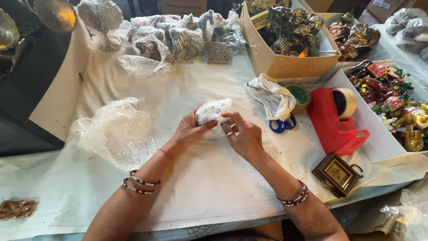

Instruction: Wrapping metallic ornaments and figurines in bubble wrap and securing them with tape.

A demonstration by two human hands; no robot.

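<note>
My left hand (189, 130) and my right hand (243, 136) together hold a small object wrapped in bubble wrap (213, 111) just above the white table cloth (200, 187), at the table's middle. The left hand cups its left side with the thumb across it. On its right side, the fingers of the right hand pinch the wrap. What is inside the wrap is hidden. A loose sheet of bubble wrap (117, 131) lies on the cloth to the left of my left hand.
Red tape dispenser (334, 122), blue-handled scissors (280, 126), a white cloth (273, 96) and a small framed plaque (336, 173) lie to the right. Cardboard boxes of metal figurines (290, 31) and coloured figurines (392, 102) stand at back right. Several wrapped items (178, 38) line the back.
</note>
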